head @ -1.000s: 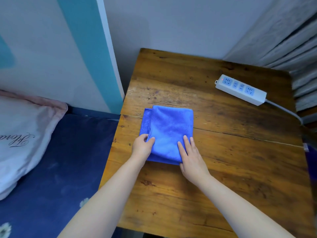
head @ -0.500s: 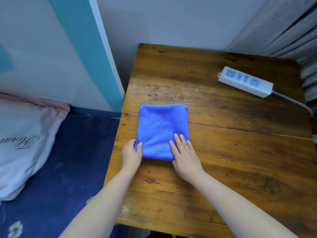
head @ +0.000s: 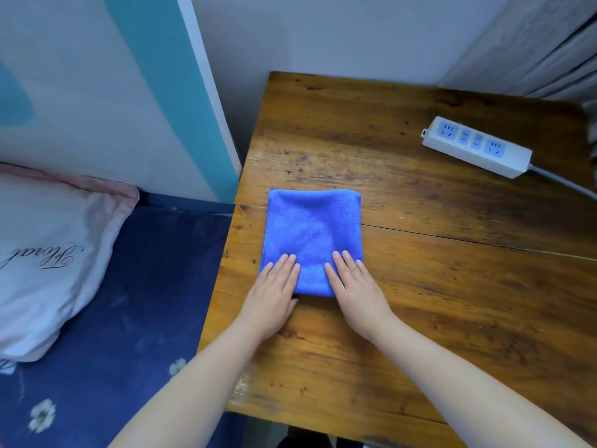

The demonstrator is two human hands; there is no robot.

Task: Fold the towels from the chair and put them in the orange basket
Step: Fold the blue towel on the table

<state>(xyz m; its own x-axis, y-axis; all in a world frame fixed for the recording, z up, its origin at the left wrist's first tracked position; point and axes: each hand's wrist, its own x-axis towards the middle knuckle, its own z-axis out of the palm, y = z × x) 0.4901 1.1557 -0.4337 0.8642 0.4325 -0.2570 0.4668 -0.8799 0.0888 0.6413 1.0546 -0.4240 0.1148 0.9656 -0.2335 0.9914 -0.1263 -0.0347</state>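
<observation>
Blue towel [head: 313, 234]: folded to a near-square, plush microfibre, stitched edge along its 9 o'clock side, lying flat on the wooden table [head: 420, 286] toward the table's 9 o'clock edge. Left hand [head: 274, 292] and right hand [head: 355, 289] lie palm-down at the towel's 6 o'clock edge, fingers straight and together, pressing the cloth, gripping nothing. Table: worn, grained planks. White power strip [head: 475, 147] at 2 o'clock. No containers visible

The folded towel [head: 313, 234] lies on the table [head: 420, 302] near its left edge, with the left hand [head: 273, 294] and right hand [head: 357, 291] flat on its near corners. The power strip [head: 476, 147] sits at the table's far right, and the bed [head: 106, 318] with its pillow [head: 42, 253] lies left of the table.
</observation>
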